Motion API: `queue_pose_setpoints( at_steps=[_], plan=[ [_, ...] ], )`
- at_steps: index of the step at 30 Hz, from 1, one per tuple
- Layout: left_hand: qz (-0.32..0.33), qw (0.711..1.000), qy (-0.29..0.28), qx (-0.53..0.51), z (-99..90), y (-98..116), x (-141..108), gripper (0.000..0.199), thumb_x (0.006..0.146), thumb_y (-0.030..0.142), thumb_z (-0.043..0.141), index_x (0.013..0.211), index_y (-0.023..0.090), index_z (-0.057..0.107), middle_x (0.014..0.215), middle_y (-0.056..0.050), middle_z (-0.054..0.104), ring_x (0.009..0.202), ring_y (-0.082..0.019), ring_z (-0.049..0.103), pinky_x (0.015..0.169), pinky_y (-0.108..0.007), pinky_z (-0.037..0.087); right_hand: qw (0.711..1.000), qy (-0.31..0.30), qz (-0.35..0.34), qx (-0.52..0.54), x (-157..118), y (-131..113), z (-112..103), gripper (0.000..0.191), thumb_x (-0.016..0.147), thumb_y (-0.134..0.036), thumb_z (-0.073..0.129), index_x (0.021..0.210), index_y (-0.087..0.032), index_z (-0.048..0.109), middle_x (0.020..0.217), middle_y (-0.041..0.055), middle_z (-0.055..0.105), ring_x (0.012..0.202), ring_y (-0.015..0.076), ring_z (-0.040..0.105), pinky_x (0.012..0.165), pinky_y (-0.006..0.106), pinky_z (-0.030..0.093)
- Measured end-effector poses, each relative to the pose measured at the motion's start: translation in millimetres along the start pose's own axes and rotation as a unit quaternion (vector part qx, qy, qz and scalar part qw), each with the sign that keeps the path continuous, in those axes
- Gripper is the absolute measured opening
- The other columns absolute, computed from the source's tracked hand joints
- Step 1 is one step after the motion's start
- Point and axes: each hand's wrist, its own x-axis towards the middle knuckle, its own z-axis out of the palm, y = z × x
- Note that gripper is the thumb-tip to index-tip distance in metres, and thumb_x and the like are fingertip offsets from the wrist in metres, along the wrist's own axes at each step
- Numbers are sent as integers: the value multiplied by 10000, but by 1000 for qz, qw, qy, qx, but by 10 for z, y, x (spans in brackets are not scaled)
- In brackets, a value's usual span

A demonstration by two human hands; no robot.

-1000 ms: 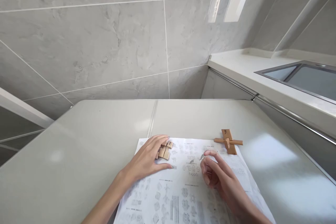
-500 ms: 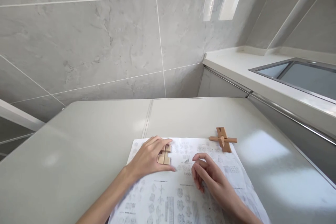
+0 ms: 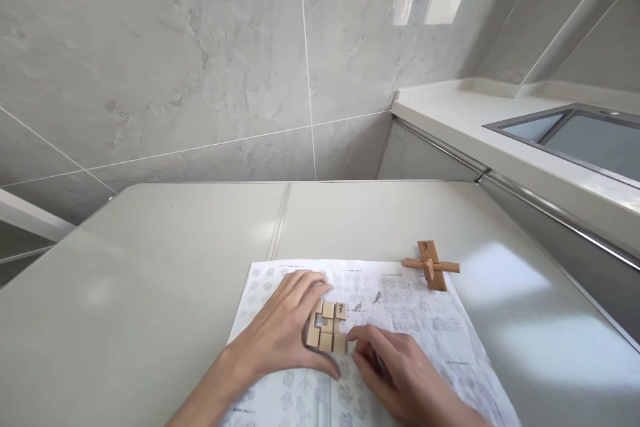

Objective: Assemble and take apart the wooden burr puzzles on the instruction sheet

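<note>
A flat group of small pale wooden puzzle blocks (image 3: 327,341), one marked with a 3, lies on a printed instruction sheet (image 3: 430,347). There is a gap in the group toward its left side. My left hand (image 3: 280,327) curves around its left side, thumb and fingers spread apart, the inner edge of the hand close against the blocks. At the right edge of the blocks is my right hand (image 3: 393,367), its fingers curled in; whether anything sits inside them is hidden. A cross-shaped wooden puzzle (image 3: 429,269), also numbered, stands beyond, at the sheet's far right corner.
The sheet lies on a pale table (image 3: 165,267) with a seam (image 3: 280,223) across its top. A grey tiled wall (image 3: 200,80) rises behind. To the right runs a white counter (image 3: 450,113) with an inset sink (image 3: 590,140).
The wooden blocks have moved right and nearer to me, and more of them shows. My left hand has shifted with them. My right hand has moved down to the blocks' right edge.
</note>
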Motion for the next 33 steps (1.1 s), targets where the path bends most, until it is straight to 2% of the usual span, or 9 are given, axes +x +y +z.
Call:
queue_pose_setpoints(
  at_steps=[3, 5, 9, 13, 17, 20, 25, 29, 33],
  plan=[
    [-43, 999, -1, 6, -146, -108, -128, 729, 637, 501, 1028, 1239, 266, 688, 1332, -109, 597, 1253, -370, 552, 987, -478, 554, 997, 5, -50, -56, 10, 3, 39, 214, 1031, -143, 522, 1209, -261, 508, 803, -7, 711, 592, 183, 647, 570, 293, 451],
    [-57, 998, 6, -26, -193, -178, -226, 722, 644, 474, 1033, 1250, 285, 688, 1227, -77, 606, 1162, -324, 577, 956, -439, 550, 994, 17, -73, -83, 11, 12, 76, 291, 1008, -144, 573, 1258, -259, 477, 810, -8, 723, 608, 197, 689, 562, 294, 471],
    [-108, 978, 10, -175, -179, -231, -373, 781, 710, 581, 969, 1356, 317, 619, 939, 25, 576, 866, -204, 594, 866, -350, 522, 985, 62, -98, -130, 15, 15, 167, 315, 1013, -209, 617, 1293, -236, 476, 751, -32, 685, 563, 191, 687, 514, 278, 470],
    [-142, 956, 0, -258, -114, -156, -389, 748, 733, 471, 966, 1355, 321, 578, 896, 48, 555, 849, -190, 585, 888, -329, 487, 979, 88, -94, -156, 29, 1, 243, 130, 1004, -273, 626, 1093, -239, 538, 721, -37, 648, 526, 177, 639, 494, 276, 454],
    [-135, 943, -11, -305, -60, -75, -359, 735, 741, 360, 945, 1362, 323, 553, 852, 60, 540, 849, -190, 572, 886, -316, 460, 978, 103, -94, -153, 10, 33, 301, 89, 1009, -259, 589, 943, -256, 528, 707, -27, 630, 529, 171, 605, 499, 277, 422],
    [-143, 938, -10, -315, -39, -32, -345, 714, 770, 327, 917, 1378, 322, 543, 826, 69, 530, 828, -181, 558, 896, -320, 442, 984, 127, -62, -109, -37, 72, 317, 36, 1042, -265, 549, 1047, -247, 579, 689, -38, 615, 498, 154, 578, 512, 272, 424],
    [-187, 929, -20, -318, -17, 52, -304, 691, 816, 347, 895, 1402, 333, 530, 815, 75, 535, 803, -172, 542, 864, -324, 439, 990, 127, 27, 62, -71, 18, 177, 162, 1093, -355, 574, 1211, -257, 627, 753, -24, 647, 528, 139, 595, 496, 236, 473],
    [-211, 918, -34, -333, 40, 142, -275, 706, 825, 349, 895, 1424, 337, 521, 851, 63, 598, 800, -174, 575, 823, -328, 468, 980, 107, -1, 166, -16, -91, 10, 166, 1111, -330, 541, 1208, -291, 669, 906, 36, 700, 679, 175, 644, 614, 273, 548],
    [-203, 899, -52, -385, 137, 228, -290, 772, 802, 319, 910, 1456, 343, 499, 1034, -1, 709, 891, -207, 660, 821, -343, 513, 966, 73, -13, 249, -34, -61, 46, 209, 1128, -340, 518, 1280, -336, 661, 955, 37, 716, 684, 174, 665, 654, 301, 562]
  ],
)
